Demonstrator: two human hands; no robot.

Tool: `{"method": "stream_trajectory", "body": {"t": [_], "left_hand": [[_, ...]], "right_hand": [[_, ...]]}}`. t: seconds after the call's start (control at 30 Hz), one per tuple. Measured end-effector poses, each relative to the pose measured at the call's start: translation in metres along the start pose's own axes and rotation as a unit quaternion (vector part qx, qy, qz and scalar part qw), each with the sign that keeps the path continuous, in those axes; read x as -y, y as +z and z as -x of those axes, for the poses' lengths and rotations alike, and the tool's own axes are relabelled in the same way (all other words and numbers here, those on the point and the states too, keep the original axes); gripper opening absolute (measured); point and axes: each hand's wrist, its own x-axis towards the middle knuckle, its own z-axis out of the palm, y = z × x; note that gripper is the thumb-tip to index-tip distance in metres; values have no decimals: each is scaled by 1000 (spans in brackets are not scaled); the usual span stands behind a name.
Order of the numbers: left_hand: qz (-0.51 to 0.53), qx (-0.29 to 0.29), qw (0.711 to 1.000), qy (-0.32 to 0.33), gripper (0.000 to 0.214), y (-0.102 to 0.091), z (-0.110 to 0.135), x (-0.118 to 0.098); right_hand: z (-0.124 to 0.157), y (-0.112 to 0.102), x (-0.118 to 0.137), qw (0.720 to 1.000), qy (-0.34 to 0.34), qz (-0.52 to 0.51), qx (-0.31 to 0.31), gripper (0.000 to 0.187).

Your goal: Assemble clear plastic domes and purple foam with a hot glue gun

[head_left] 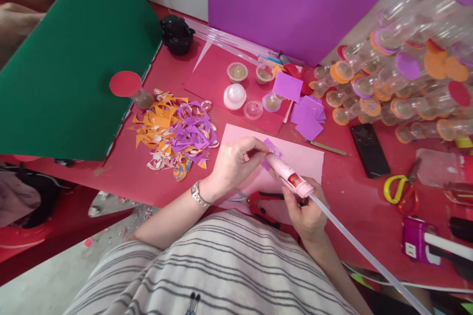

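Observation:
My right hand [308,214] grips a pink hot glue gun [283,170] from below. A long translucent glue stick [364,248] runs out of the gun's back end toward the lower right. The nozzle end points up and left, toward my left hand [234,165]. Thumb and forefinger of that hand are pinched together by the nozzle; what lies between them is hidden. Just behind the fingertips shows a purple square [272,144] with something clear and shiny on it. Beneath both hands lies a pink sheet [305,155].
Purple and orange scraps [166,125] are heaped at left, beside a red-topped clear piece [125,83]. Small plastic cups [237,73] and purple squares [309,118] sit ahead. Clear bottle-like pieces [399,74], a black phone [369,150] and scissors [402,192] are at right; red-handled pliers [260,204] lie near me.

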Motion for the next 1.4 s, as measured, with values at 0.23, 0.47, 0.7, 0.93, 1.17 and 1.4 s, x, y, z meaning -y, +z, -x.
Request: {"method": "stream_trajectory", "body": {"t": [0.23,0.47,0.7,0.93,1.17,1.4], "left_hand": [[-34,-8,999,21,12,0,2,0],[-45,1,998,41,13,3,3,2],[-49,-4,996,74,16,4,4,0],[-56,-4,992,112,13,8,5,1],[-67,9,990,125,13,13,8,-3],[-98,4,980,172,16,12,14,-8]], "right_hand": [[-1,1,6,1000,12,6,-1,22],[-2,2,6,1000,-12,-5,-4,18],[-1,2,5,1000,-6,4,3,19],[1,5,1,1000,14,4,-7,23],[4,4,-2,999,36,5,17,25],[3,5,2,997,64,-26,27,25]]}}
